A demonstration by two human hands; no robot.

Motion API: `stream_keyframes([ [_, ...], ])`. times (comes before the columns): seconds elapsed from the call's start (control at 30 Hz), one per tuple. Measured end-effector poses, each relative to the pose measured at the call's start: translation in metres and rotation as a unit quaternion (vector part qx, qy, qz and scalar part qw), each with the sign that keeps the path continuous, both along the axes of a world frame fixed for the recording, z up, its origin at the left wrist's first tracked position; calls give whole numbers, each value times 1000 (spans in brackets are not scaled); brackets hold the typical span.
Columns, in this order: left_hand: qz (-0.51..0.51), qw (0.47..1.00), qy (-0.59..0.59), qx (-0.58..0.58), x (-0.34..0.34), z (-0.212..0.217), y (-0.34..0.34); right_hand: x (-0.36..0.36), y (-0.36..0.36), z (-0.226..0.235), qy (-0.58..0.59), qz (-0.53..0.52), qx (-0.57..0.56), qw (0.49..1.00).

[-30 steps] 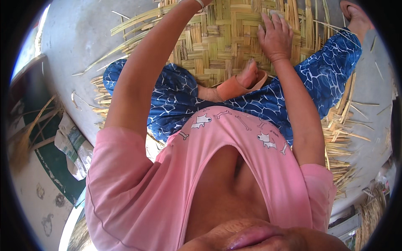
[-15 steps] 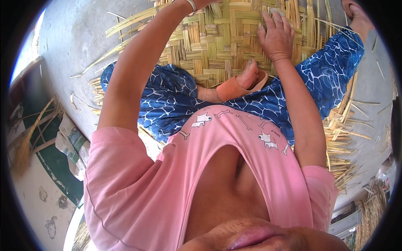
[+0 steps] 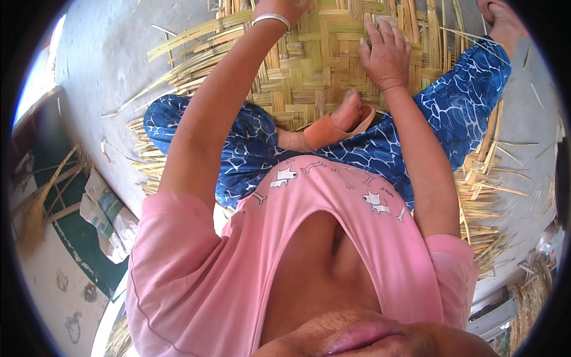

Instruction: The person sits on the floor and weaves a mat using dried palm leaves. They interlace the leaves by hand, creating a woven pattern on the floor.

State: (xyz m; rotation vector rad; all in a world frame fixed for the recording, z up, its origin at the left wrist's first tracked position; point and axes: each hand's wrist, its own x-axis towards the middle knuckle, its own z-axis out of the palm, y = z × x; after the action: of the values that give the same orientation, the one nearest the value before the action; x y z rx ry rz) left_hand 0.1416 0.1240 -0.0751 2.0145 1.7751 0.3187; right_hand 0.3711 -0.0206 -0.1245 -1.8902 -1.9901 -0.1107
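Note:
A woven mat of flat yellow-green strips (image 3: 297, 77) lies on the floor in front of me, its loose strip ends sticking out at the left and the top. My right hand (image 3: 388, 56) rests on the weave with its palm down and its fingers stretched out, holding nothing. Further left, at the upper edge of the picture, is my left hand (image 3: 282, 9), with a pale bracelet (image 3: 272, 21) on the wrist. It is over the mat, but most of its fingers are cut off, so what they hold cannot be made out. My sandalled foot (image 3: 345, 116) presses on the mat's near part.
Loose strips (image 3: 482, 184) stick out beside my right leg, with more by my left knee. A grey concrete floor (image 3: 113, 53) surrounds the mat. At the far left are a straw broom (image 3: 38, 208) and a cloth (image 3: 107, 214). Bundled straw (image 3: 529, 303) stands at the lower right.
My left hand has drawn back toward me, so more of it and its bracelet shows. My right hand stays flat on the mat, with only a slight shift in the picture.

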Motion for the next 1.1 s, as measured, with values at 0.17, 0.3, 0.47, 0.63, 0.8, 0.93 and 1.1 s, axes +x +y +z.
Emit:
stream_keyframes([
  [0.17,38,999,7,-6,2,1,-5,-1,1,0,1,0,-4,1000],
  [0.3,46,998,46,-28,5,-2,-2,0,1,2,2,3,-4,1000],
  [0.47,62,993,66,-72,19,9,-8,1,0,2,3,2,-13,1000],
  [0.63,56,994,64,-69,12,-4,-3,0,1,1,3,1,-14,1000],
  [0.8,32,998,41,-48,2,-17,2,-1,1,5,0,-2,-23,1000],
  [0.93,52,995,-65,-57,-12,-23,10,-2,4,3,18,0,-15,1000],
  [1.1,-19,975,-194,104,18,0,8,-1,2,8,30,2,-26,999],
])
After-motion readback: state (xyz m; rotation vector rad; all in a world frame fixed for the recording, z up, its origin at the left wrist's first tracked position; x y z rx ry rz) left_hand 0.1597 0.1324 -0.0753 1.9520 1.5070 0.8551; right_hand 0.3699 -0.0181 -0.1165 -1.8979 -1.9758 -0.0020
